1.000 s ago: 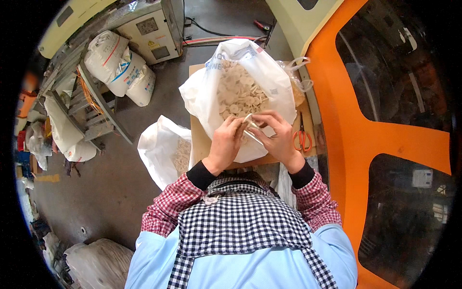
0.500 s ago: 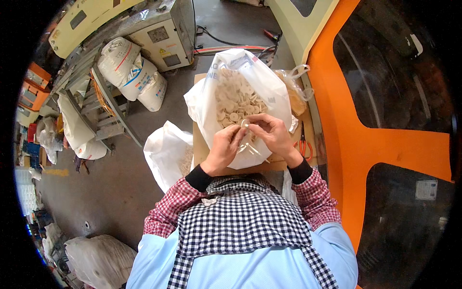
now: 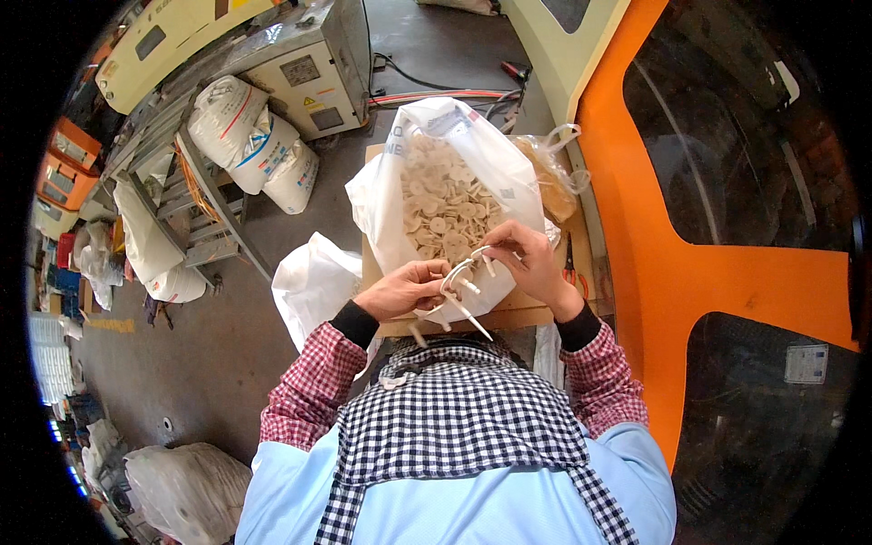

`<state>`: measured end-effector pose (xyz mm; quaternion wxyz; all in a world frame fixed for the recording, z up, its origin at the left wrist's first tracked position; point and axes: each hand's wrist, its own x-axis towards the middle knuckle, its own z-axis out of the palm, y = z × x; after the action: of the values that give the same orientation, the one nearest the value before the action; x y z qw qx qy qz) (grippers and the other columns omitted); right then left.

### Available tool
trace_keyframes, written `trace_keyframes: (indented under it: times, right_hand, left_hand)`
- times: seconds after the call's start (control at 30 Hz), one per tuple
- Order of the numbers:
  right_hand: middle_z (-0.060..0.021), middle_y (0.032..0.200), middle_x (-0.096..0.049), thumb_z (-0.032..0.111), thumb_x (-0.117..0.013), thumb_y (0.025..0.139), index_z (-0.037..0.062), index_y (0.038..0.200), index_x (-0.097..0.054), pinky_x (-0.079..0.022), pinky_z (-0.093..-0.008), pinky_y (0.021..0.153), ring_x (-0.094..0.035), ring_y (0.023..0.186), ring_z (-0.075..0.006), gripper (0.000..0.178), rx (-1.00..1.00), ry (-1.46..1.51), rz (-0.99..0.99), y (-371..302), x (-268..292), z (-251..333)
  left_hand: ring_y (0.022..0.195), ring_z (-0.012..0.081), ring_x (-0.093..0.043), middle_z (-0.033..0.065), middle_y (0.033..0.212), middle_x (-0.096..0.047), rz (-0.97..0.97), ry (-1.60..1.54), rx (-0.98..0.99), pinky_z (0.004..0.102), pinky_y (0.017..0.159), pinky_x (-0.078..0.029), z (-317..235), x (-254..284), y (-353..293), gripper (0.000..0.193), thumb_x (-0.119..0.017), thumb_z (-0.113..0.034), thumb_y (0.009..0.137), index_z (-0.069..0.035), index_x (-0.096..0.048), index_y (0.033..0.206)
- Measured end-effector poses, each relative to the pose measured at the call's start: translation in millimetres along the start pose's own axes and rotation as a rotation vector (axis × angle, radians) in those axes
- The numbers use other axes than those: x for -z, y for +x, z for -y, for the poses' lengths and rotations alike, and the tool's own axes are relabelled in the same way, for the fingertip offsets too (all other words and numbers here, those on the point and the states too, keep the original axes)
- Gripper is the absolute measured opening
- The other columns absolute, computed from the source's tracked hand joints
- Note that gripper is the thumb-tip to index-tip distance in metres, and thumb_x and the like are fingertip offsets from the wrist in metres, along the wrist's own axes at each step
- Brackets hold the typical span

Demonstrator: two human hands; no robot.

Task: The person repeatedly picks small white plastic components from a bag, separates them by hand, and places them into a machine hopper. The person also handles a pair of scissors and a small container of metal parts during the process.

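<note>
Between my hands is a white curved plastic runner (image 3: 467,314) with several thin prongs, one of them long and pointing down toward the apron. My left hand (image 3: 407,289) pinches its left end, while the fingers of my right hand (image 3: 529,258) grip its upper right end. Both hands are over the near edge of an open white sack (image 3: 377,204). Inside the sack lie many small off-white round plastic pieces (image 3: 438,207). A small blurred beige piece (image 3: 418,335) shows below my left hand, apart from the fingers.
Orange-handled scissors (image 3: 569,275) lie right of the sack on a brown board (image 3: 513,317). Behind them sits a clear bag with tan contents (image 3: 551,189). Another white sack (image 3: 307,280) stands lower left. An orange machine panel (image 3: 627,213) borders the right; a metal step frame (image 3: 222,204) stands left.
My hands have moved apart, the left one to the left and the right one to the right. The runner now shows more fully between them, and a blurred piece has appeared below my left hand.
</note>
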<state>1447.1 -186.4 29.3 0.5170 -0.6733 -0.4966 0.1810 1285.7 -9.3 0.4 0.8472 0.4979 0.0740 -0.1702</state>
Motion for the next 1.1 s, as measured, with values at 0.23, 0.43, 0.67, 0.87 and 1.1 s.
trace_keyframes:
  times: [0.23,0.43,0.67,0.87,1.1]
  right_hand:
    - [-0.0080,0.083,-0.064,-0.001,-0.056,0.086,-0.0013,0.100,-0.055,-0.051,-0.0228,0.069,-0.063,0.077,-0.0132,0.014,-0.110,0.216,-0.163,-1.7,7.2,12.9]
    - [-0.0083,0.090,-0.063,0.000,-0.056,0.087,-0.0004,0.110,-0.054,-0.051,-0.0241,0.061,-0.063,0.071,-0.0128,0.023,-0.031,0.238,0.051,-3.5,20.6,-13.9]
    - [-0.0019,0.067,-0.055,0.016,-0.056,0.091,-0.0037,0.084,-0.060,-0.037,-0.0222,0.041,-0.049,0.048,-0.0074,0.022,-0.119,-0.040,0.001,3.8,5.0,-16.6]
    - [0.0021,0.059,-0.050,0.030,-0.055,0.091,-0.0003,0.080,-0.061,-0.027,-0.0203,0.037,-0.039,0.040,-0.0047,0.033,-0.696,0.659,-0.237,18.6,-5.3,-89.3]
    - [-0.0078,0.097,-0.062,0.022,-0.051,0.093,-0.0025,0.112,-0.056,-0.050,-0.0328,0.073,-0.061,0.085,-0.0218,0.031,-0.208,-0.157,0.033,5.3,-40.6,-50.5]
  left_hand:
    - [0.055,0.0037,-0.039,-0.0031,0.070,-0.052,0.089,-0.013,0.187,0.0170,0.049,-0.033,-4.2,-6.4,-0.6,0.023,-0.051,-0.019,0.094,0.002,-0.062,0.096]
    - [0.054,0.0038,-0.046,-0.0032,0.067,-0.052,-0.255,0.462,-0.067,0.0191,0.047,-0.038,-14.3,-11.7,-11.6,0.021,-0.054,-0.018,0.093,0.002,-0.061,0.091]
    - [0.057,0.0143,-0.054,0.0033,0.072,-0.055,-0.470,0.843,-0.278,0.0269,0.048,-0.043,1.3,-12.6,-18.2,0.010,-0.055,-0.008,0.088,0.001,-0.059,0.091]
    - [0.068,0.0272,-0.061,0.0118,0.082,-0.058,-0.881,1.403,-0.590,0.0340,0.058,-0.049,26.8,-3.8,-22.0,0.012,-0.056,-0.001,0.082,0.001,-0.056,0.094]
    - [0.070,0.0154,-0.062,0.0098,0.087,-0.063,-0.719,-0.261,-0.486,0.0246,0.063,-0.052,22.8,-11.0,-10.8,0.017,-0.051,-0.012,0.093,0.002,-0.056,0.101]
